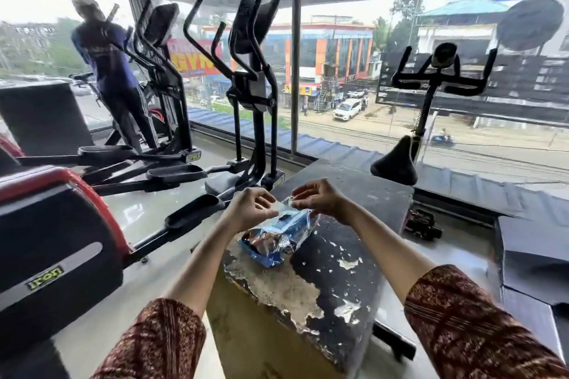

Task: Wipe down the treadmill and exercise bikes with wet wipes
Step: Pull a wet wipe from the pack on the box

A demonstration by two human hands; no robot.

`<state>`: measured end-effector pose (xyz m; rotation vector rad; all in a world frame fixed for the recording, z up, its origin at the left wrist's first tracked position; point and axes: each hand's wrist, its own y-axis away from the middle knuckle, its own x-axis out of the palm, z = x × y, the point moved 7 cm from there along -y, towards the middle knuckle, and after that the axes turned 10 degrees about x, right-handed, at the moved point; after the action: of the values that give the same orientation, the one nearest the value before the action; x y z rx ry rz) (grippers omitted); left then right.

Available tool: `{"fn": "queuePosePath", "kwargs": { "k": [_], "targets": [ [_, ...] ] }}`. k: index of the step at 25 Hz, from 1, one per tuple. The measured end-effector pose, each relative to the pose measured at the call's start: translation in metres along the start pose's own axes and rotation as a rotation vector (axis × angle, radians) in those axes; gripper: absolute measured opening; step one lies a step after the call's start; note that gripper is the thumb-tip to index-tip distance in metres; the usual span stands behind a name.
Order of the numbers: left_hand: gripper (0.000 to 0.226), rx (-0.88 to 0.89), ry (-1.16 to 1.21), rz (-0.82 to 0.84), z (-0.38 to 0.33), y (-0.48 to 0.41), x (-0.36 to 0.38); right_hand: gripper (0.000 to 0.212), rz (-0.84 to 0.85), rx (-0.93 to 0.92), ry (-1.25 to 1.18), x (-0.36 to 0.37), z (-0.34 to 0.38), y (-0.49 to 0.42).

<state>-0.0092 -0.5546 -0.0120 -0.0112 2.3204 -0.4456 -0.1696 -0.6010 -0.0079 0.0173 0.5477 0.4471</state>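
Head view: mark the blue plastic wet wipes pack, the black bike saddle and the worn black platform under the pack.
blue plastic wet wipes pack (278,232): head view, its crinkled middle.
black bike saddle (395,163): head view, its top centre.
worn black platform (345,237): head view, bare top right of pack.

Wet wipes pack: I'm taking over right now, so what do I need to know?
Left hand: grips the top end of the blue plastic wet wipes pack.
Right hand: pinches the clear flap at its opening.
The pack lies on the worn black platform. The black exercise bike stands beyond it, to the right.
Done: no wipe out yet.
Left: pull out a wipe, then wipe every machine.
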Motion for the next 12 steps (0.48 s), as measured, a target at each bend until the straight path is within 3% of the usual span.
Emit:
{"fn": "queuePosePath", "kwargs": {
  "k": [9, 12],
  "targets": [
    [0.023, -0.100, -0.015, -0.037, 0.046, -0.036, 0.004, 0.030, 0.354, -0.246, 0.336, 0.031, 0.021, -0.056],
    [0.023, -0.169, -0.030, -0.101, 0.060, -0.036, 0.002, 0.030, 0.324, -0.364, 0.594, 0.044, 0.025, -0.067]
  ]
}}
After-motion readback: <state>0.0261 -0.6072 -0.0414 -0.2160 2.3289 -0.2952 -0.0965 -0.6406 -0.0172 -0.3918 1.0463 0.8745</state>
